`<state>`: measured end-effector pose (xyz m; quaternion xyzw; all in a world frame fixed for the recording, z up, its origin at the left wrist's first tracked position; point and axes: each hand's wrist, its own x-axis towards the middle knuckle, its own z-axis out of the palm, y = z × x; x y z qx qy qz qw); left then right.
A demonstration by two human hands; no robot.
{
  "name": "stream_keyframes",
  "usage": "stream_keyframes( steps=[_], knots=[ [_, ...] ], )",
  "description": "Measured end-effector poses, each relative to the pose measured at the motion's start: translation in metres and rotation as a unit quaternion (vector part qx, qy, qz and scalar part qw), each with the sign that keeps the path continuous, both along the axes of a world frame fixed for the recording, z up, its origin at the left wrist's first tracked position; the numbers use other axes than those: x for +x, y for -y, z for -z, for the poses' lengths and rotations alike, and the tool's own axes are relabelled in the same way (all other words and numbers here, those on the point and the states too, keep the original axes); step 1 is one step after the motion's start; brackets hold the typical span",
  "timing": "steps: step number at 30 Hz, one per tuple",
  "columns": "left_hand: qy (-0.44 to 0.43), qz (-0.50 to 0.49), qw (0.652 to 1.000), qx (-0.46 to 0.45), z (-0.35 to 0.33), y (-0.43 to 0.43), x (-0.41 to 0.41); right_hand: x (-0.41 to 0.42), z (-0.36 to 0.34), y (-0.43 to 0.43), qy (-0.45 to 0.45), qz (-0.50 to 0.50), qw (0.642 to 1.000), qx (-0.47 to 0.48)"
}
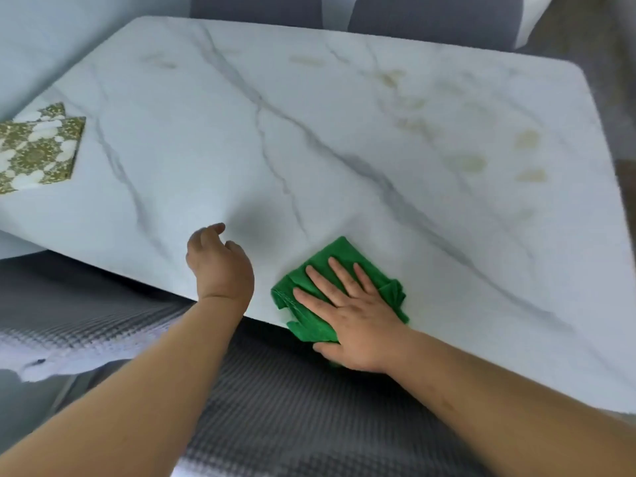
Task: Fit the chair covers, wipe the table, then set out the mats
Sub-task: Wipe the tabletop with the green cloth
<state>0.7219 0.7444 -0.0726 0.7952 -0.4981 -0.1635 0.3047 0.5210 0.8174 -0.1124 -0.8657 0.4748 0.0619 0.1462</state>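
A white marble-look table [344,115] with grey veins fills the view. My right hand [351,315] lies flat, fingers spread, pressing a folded green cloth [344,259] onto the table at its near edge. My left hand [218,266] rests on the table just left of the cloth, fingers loosely curled, holding nothing. Yellowish stains [464,163] mark the right side of the tabletop. Gold-and-white patterned mats [34,149] lie stacked at the table's left edge. A chair with a grey waffle-textured cover [275,407] stands below my arms.
Two more chairs with grey covers [430,15] stand at the table's far side. Brownish floor [623,173] shows past the table's right edge. A pale wall or surface [51,36] lies beyond the left corner.
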Motion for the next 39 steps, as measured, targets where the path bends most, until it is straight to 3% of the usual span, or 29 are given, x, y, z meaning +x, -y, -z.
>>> stream_keyframes(
  steps=[6, 10, 13, 15, 18, 20, 22, 24, 28, 32, 34, 37, 39],
  knots=[
    [0.006, -0.001, 0.995, 0.099, 0.008, -0.042, -0.086, -0.155, -0.007, -0.057, -0.011, 0.075, 0.997, 0.013],
    [0.037, 0.032, 0.989, 0.137, 0.02, -0.057, -0.105, -0.22, -0.017, -0.041, -0.056, 0.168, 0.983, 0.057],
    [0.022, 0.032, 0.991, 0.129, 0.024, -0.054, -0.11, -0.201, -0.013, 0.025, -0.016, 0.307, 0.95, 0.058],
    [0.029, 0.025, 0.992, 0.117, 0.028, -0.044, -0.109, -0.158, -0.006, 0.064, -0.023, 0.342, 0.939, 0.022],
    [0.055, 0.013, 0.993, 0.108, 0.039, -0.025, -0.104, -0.097, 0.005, 0.06, 0.006, 0.221, 0.973, -0.066],
    [0.055, -0.005, 0.992, 0.112, 0.044, -0.018, -0.104, -0.093, 0.007, 0.026, 0.036, 0.086, 0.993, -0.067],
    [0.051, -0.018, 0.993, 0.101, 0.05, -0.015, -0.107, -0.121, 0.007, 0.005, 0.033, 0.043, 0.998, -0.045],
    [0.075, -0.021, 0.993, 0.094, 0.055, -0.014, -0.111, -0.158, 0.009, 0.018, 0.014, 0.075, 0.995, -0.059],
    [0.112, -0.034, 0.988, 0.098, 0.063, -0.014, -0.114, -0.204, 0.008, 0.113, -0.051, 0.247, 0.965, -0.069],
    [0.125, -0.048, 0.986, 0.1, 0.066, -0.012, -0.118, -0.169, 0.004, 0.234, -0.05, 0.327, 0.943, -0.037],
    [0.133, -0.05, 0.985, 0.101, 0.065, -0.012, -0.118, -0.114, 0.007, 0.251, -0.029, 0.267, 0.962, -0.039],
    [0.142, -0.054, 0.983, 0.105, 0.062, -0.014, -0.119, -0.05, 0.01, 0.2, 0.047, 0.054, 0.995, -0.075],
    [0.137, -0.059, 0.984, 0.101, 0.06, -0.013, -0.12, -0.064, 0.006, 0.151, 0.081, -0.078, 0.991, -0.075]
  ],
)
